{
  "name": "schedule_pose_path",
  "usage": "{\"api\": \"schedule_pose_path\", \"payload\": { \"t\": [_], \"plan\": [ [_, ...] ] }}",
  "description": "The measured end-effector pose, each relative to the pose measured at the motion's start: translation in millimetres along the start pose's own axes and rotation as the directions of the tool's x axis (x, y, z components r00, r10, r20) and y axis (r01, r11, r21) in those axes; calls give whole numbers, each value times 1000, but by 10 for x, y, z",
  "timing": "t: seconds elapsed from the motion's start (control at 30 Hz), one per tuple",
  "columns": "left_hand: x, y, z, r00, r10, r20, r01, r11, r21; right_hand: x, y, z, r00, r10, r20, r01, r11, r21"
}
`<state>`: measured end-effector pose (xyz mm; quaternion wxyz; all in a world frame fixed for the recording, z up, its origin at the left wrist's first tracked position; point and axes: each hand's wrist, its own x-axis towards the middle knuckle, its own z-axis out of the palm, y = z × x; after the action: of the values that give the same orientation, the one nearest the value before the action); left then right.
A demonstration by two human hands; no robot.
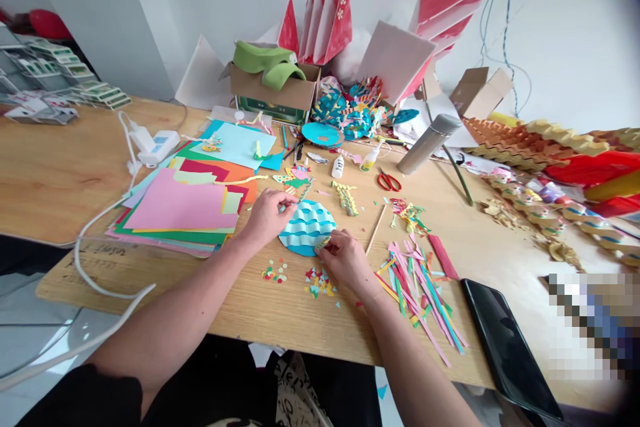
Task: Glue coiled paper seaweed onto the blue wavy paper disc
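Note:
A round blue paper disc point(309, 252) with pale wavy paper strips point(307, 227) across it lies on the table between my hands. At its upper left edge my left hand point(270, 215) is closed in a pinch, and a thin twisted paper strip point(306, 189) sticks up from the fingertips. My right hand point(346, 261) pinches a small braided paper strip point(323, 245) at the disc's lower right edge. Just beyond the disc lie more braided strips point(346, 199) and patterned paper cutouts point(293, 181). Paper dots point(275, 271) and small paper triangles point(320, 282) are scattered nearer me.
Coloured paper sheets point(185, 203) are stacked at left, beside a white cable point(83, 240). Cut paper strips point(420, 287) and a phone point(507, 347) lie at right. Red scissors point(389, 180), glue bottles point(338, 166) and a steel flask point(429, 143) stand or lie farther back.

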<state>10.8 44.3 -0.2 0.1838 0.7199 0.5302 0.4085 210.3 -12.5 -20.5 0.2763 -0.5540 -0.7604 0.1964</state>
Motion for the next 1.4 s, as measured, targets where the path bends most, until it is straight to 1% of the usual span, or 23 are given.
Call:
{"api": "schedule_pose_path", "payload": {
  "t": [0.17, 0.3, 0.5, 0.67, 0.87, 1.0, 1.2, 1.4],
  "plan": [
    [18, 1, -34, 996, -85, -6, 85, 996, 11, 8, -8, 0, 1000, 19, -10, -19, 1000, -10],
    [132, -80, 3, 981, -171, 91, 174, 985, -22, 7, -14, 1, 1000, 29, -3, -29, 999, -16],
    [471, -235, 172, 963, -183, 198, 185, 983, 11, -3, -22, 7, 999, 18, -31, -18, 1000, -25],
    [687, -291, 331, 938, -161, 307, 157, 987, 39, -3, -32, 5, 999, 36, -28, -36, 999, -11],
    [757, -323, 342, 905, -113, 410, 76, 992, 105, -6, -29, -1, 999, 40, -26, -40, 999, 12],
    [743, -304, 314, 898, -120, 422, 42, 981, 189, -7, -26, 1, 999, 27, -29, -27, 1000, 14],
    [731, -170, 248, 904, -138, 405, 6, 951, 309, -8, -26, -4, 999, 36, -23, -35, 999, 40],
    [740, -85, 202, 891, -147, 429, -32, 923, 384, -10, -24, -3, 999, 32, -22, -32, 999, 42]
  ]
}}
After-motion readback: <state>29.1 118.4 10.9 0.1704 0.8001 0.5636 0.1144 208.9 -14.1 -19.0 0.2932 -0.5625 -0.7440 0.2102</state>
